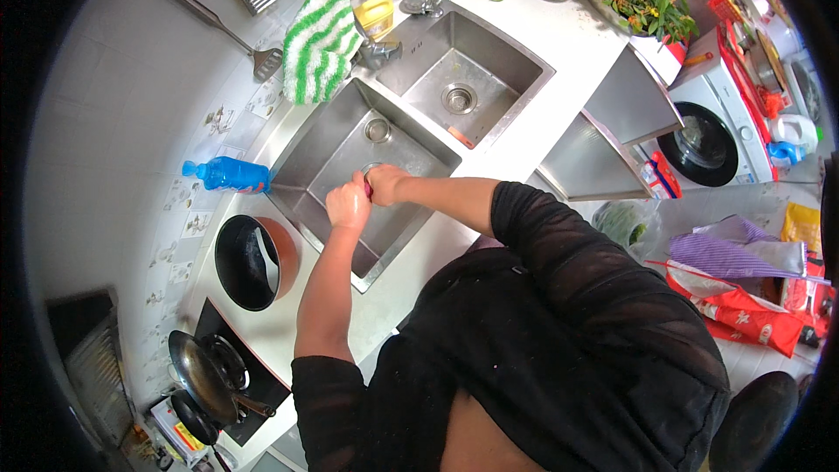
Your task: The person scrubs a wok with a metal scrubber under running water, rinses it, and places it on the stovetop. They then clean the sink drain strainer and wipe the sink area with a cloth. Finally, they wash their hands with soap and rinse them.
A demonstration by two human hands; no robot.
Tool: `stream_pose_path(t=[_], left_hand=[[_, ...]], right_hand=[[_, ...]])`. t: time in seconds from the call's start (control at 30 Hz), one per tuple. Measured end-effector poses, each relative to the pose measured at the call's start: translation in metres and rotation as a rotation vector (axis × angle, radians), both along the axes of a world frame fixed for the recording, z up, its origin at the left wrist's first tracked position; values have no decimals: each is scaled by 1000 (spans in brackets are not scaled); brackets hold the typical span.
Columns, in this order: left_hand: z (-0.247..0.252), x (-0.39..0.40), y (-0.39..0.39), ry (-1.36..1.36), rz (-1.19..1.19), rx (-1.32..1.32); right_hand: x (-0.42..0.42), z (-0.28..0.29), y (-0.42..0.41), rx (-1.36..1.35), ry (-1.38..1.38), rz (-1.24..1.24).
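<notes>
Both my hands are closed together over the larger stainless-steel sink basin (pixel 406 131). Between my left hand (pixel 347 203) and my right hand (pixel 388 183) a small dark-pink thing (pixel 368 187) shows. My fingers hide most of it, so I cannot tell what it is. The skin of my left hand looks wet. Just beyond the hands, a round metal drain fitting (pixel 377 130) lies on the basin floor, and a second round rim is partly covered by my right hand.
A blue bottle (pixel 233 175) and a deep pot (pixel 288 255) stand left of the basin. Behind it hangs a green-striped towel (pixel 321 46) near the faucet (pixel 383 52). The smaller basin (pixel 505 65) holds an orange strip (pixel 461 137). Cabinet doors (pixel 593 160) stand open at right.
</notes>
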State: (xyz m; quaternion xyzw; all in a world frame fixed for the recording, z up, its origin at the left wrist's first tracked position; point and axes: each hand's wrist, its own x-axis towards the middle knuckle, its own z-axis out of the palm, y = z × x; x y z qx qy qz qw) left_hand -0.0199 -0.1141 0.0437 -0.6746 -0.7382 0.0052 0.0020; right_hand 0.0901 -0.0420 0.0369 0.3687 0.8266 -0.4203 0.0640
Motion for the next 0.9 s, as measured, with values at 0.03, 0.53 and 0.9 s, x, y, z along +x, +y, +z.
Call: stream_pose_path(t=[0.03, 0.53, 0.9], left_hand=[[-1, -3, 0, 7, -24, 29], [25, -12, -10, -53, 106, 127], [5, 22, -65, -1508, 655, 210]], right_hand=[[-2, -3, 0, -18, 23, -24], [-1, -2, 2, -662, 376, -164], [-1, -6, -17, -646, 488, -334]])
